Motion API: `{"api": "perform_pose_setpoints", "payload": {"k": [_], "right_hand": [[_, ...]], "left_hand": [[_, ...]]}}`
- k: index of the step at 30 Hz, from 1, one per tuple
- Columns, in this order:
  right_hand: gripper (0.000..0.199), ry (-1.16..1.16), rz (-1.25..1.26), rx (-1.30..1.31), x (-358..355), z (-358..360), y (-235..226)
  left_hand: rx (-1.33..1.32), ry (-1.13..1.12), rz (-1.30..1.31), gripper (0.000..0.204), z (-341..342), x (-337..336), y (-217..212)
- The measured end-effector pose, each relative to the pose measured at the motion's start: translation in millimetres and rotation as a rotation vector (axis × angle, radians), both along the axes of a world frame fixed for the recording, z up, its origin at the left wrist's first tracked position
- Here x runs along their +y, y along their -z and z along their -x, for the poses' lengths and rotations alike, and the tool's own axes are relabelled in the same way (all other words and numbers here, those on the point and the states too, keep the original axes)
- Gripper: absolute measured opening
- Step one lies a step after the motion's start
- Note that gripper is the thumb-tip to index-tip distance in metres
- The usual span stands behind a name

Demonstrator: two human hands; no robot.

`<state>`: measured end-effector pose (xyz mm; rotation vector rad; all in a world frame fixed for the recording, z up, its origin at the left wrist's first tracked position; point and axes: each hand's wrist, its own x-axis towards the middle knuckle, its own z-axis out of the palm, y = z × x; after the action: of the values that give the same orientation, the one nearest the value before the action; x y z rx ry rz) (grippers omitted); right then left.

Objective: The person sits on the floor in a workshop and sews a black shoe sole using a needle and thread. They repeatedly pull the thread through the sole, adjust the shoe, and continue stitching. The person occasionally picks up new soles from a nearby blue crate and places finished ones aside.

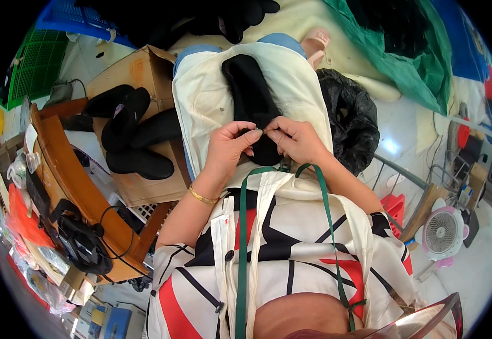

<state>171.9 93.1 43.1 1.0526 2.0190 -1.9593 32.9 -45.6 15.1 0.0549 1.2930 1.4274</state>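
A long black fabric piece [250, 90], shaped like a sock or slipper upper, lies along a cream apron [206, 101] spread over my lap. My left hand [229, 148] and my right hand [295, 138] meet at its near end, fingertips pinched together on the black fabric's edge. A small shiny object sits between the fingertips; I cannot tell what it is. A gold bracelet [202, 196] circles my left wrist. A green strap [241, 243] hangs from my neck over a patterned white, black and red top.
A cardboard box [138, 70] to my left carries several black fabric pieces [130, 135]. A black plastic bag [347, 118] sits to my right. A wooden bench [70, 181] holds a black tool with cable. A small pink-and-white fan [443, 231] stands at the lower right.
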Motion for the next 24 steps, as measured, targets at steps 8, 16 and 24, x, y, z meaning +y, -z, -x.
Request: {"api": "perform_pose_setpoints", "payload": {"k": [8, 16, 24], "right_hand": [[0.011, 0.002, 0.009, -0.037, 1.7, 6.6, -3.7], [0.016, -0.082, -0.062, 0.154, 8.2, -4.5, 7.7], [0.014, -0.052, 0.074, 0.004, 12.1, 1.9, -2.5]], "left_hand": [[0.016, -0.028, -0.053, 0.016, -2.0, 3.3, -3.3], [0.028, -0.043, -0.067, 0.017, -2.4, 2.9, -3.4], [0.0, -0.009, -0.061, 0.017, 2.0, 1.6, 0.5]]}}
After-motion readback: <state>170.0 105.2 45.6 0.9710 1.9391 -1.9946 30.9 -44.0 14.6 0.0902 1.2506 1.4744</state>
